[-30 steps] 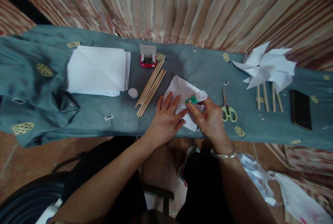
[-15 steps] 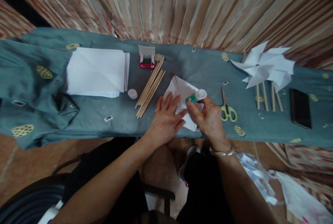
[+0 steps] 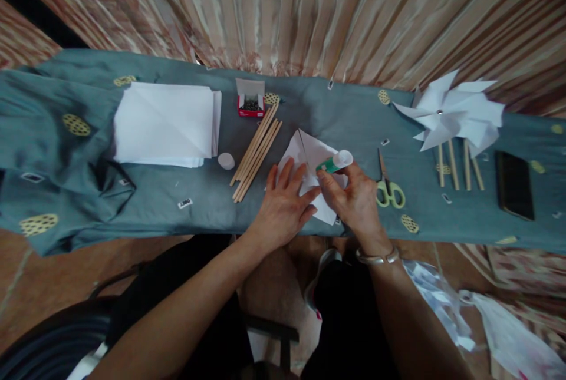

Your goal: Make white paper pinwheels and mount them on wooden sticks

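My left hand [image 3: 283, 203] lies flat, fingers spread, on a folded white paper square [image 3: 315, 156] near the table's front edge. My right hand [image 3: 354, 197] grips a green and white glue stick [image 3: 335, 162], its lower end pointing down at the paper beside my left fingertips. The glue stick's white cap [image 3: 226, 161] sits alone to the left. A bundle of wooden sticks [image 3: 257, 149] lies diagonally between the cap and the paper.
A stack of white paper sheets [image 3: 165, 124] lies at the left. A small red box of pins [image 3: 250, 103] stands behind the sticks. Green scissors [image 3: 387, 187], finished white pinwheels [image 3: 451, 115] and a black phone [image 3: 513, 184] lie to the right on the teal cloth [image 3: 66, 191].
The glue stick has tipped slightly more upright in my right hand. My left hand has stayed pressed on the paper. The view shifted a little.
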The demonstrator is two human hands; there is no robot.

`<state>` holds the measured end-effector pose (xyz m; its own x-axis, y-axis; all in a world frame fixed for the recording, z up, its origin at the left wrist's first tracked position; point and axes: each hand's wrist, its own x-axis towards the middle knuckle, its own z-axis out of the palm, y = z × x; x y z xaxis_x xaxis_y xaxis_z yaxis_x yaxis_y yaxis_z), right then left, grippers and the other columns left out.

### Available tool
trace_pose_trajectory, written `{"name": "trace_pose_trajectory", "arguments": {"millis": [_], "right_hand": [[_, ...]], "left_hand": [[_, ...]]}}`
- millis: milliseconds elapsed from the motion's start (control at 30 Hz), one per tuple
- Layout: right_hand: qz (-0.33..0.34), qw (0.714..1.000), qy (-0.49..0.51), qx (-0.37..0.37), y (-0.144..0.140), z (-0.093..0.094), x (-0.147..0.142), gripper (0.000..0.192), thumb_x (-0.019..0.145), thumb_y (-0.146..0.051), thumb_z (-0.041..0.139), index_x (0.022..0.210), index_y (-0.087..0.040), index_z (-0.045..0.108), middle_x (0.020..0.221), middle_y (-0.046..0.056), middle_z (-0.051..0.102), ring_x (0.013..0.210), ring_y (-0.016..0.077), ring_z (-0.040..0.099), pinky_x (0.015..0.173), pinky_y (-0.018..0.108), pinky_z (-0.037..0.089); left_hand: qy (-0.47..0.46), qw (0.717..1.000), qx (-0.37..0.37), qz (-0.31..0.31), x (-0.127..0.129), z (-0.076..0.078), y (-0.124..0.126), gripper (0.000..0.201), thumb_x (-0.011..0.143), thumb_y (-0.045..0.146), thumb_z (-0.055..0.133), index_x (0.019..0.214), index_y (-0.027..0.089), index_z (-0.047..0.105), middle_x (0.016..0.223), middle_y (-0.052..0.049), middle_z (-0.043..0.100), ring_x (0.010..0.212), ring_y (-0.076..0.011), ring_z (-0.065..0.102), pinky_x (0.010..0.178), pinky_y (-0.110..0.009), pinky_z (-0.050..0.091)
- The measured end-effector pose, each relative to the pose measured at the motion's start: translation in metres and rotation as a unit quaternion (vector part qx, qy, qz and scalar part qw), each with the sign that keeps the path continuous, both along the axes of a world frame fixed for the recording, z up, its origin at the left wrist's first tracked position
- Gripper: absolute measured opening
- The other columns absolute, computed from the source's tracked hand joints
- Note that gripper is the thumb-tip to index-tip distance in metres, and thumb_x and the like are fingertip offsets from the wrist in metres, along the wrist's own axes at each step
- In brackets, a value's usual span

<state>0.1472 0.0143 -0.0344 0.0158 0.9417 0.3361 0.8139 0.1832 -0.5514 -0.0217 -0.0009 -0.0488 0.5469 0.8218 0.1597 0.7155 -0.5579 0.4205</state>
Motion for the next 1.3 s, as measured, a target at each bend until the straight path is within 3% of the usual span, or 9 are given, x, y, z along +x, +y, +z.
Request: {"name": "trace_pose_trajectory", "arguments": {"millis": [1300], "right_hand": [[0.000, 1.000, 0.000, -0.017, 0.0004, 0.0000, -0.0074, 0.033, 0.088, -0.050, 0.055, 0.094, -0.019, 0.063, 0.083, 0.007, 0.072, 0.074, 0.0227, 0.067, 0.066, 0.033, 0.051]], "left_hand": [[0.003, 1.000, -0.005, -0.002, 0.0006, 0.0022, 0.0000, 0.038, 0.089, 0.034, 0.058, 0.126, 0.025, 0.060, 0.149, -0.013, 0.041, 0.144, -0.0377, 0.024, 0.112, -0.065, 0.021]]}}
